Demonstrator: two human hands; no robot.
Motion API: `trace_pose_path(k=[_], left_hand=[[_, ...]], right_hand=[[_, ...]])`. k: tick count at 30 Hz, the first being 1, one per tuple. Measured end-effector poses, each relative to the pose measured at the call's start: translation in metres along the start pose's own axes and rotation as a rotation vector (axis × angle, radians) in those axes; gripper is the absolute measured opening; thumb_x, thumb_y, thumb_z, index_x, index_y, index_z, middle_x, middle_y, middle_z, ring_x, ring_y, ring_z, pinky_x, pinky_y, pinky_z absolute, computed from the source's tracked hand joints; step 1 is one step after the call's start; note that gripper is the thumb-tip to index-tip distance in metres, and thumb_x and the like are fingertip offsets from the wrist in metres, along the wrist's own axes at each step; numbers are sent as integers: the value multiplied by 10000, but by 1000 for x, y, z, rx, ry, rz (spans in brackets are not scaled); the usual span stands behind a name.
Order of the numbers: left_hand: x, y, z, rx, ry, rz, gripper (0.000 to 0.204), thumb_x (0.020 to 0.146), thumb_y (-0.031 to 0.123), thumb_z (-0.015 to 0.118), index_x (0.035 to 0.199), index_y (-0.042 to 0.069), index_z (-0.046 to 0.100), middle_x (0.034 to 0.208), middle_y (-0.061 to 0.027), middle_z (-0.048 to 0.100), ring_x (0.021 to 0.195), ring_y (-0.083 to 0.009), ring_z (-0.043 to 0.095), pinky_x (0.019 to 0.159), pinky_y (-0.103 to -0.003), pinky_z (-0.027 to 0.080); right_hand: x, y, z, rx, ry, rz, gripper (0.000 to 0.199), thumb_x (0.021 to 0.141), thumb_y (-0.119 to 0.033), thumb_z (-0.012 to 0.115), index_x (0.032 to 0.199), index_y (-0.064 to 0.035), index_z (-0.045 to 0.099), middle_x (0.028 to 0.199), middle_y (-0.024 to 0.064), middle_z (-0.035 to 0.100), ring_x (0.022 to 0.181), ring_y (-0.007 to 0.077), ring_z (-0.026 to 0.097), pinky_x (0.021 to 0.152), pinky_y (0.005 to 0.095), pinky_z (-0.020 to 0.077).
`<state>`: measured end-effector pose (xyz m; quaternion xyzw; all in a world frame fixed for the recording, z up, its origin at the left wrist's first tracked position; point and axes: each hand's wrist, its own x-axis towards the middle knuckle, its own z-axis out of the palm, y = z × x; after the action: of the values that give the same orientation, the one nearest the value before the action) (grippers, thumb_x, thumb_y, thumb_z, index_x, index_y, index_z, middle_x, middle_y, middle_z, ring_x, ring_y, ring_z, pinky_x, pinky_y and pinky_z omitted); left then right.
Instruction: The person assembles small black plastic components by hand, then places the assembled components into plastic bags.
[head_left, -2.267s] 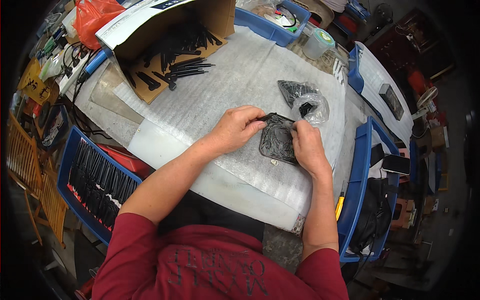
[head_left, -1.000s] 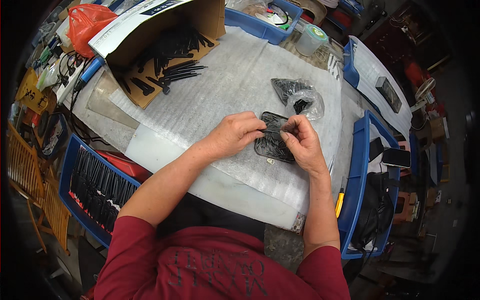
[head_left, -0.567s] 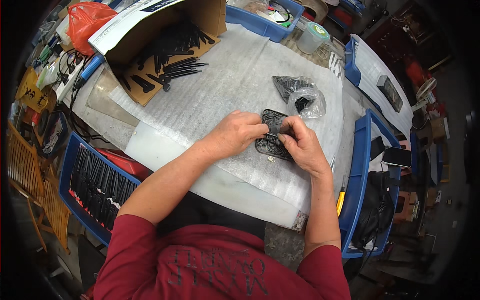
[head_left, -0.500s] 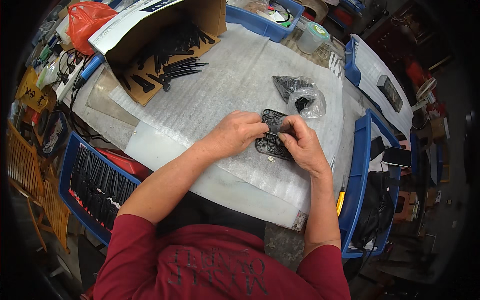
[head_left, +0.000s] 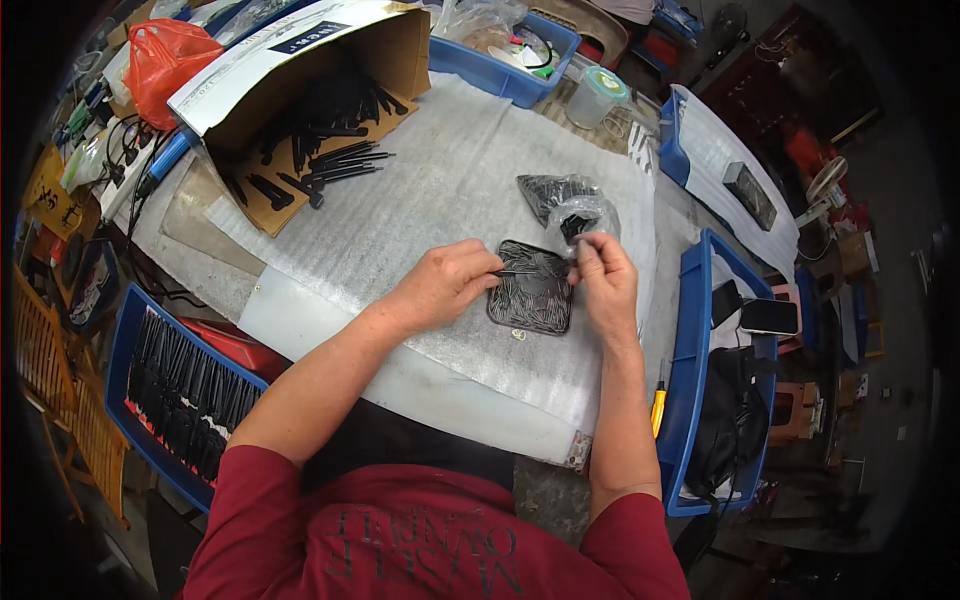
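Note:
A black rounded tray (head_left: pixel 553 289) holds many thin, dark metal pins (head_left: pixel 530 312). My left hand (head_left: pixel 452 286) is at the tray's left edge, fingers closed on a slim dark rod (head_left: pixel 520 272) that points right across the tray. Over the tray's right edge is my right hand (head_left: pixel 606 282), its thumb and fingers pinched together; whatever is between them is too small to make out. Just beyond it lies a clear plastic bag (head_left: pixel 590 213) with dark small parts inside.
An open carton (head_left: pixel 412 60) with black rods (head_left: pixel 345 160) spilling out stands at far left. Blue bins flank the table: one at left with black rods (head_left: pixel 180 385), one at right (head_left: pixel 690 350) holding a phone (head_left: pixel 769 317). A yellow-handled tool (head_left: pixel 658 410) lies at right.
My hands have drawn apart from where they met over the tray, uncovering more of it. The rod in my left hand now shows. The whole view has shifted slightly.

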<state>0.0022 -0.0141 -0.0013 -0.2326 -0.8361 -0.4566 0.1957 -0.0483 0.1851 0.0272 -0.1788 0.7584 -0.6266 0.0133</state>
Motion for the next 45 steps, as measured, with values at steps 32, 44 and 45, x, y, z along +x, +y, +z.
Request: trace_pose_path(k=[32,44,45], left_hand=[[2,-5,-1,-2,-4,-39,138,721,63,592,845,6,570,716,-86,520,642,-223,527,578,-309,425],[2,-4,0,20,-15,-42,129,730,69,583,847,16,569,716,-80,520,632,-212,521,572,-304,421],[3,-4,-1,7,-4,-37,128,730,72,586,844,17,570,718,-80,524,632,-210,522,570,-302,421]], right_hand=[[41,6,1,-1191,62,138,266,792,-221,468,836,31,543,828,226,578,774,376,560,691,450,431],[35,31,-7,-1031,177,-87,191,769,-186,501,839,-18,559,790,187,580,731,362,551,662,431,431],[33,32,-8,-894,236,-137,167,773,-167,519,826,-13,554,764,170,585,681,323,563,615,390,436]])
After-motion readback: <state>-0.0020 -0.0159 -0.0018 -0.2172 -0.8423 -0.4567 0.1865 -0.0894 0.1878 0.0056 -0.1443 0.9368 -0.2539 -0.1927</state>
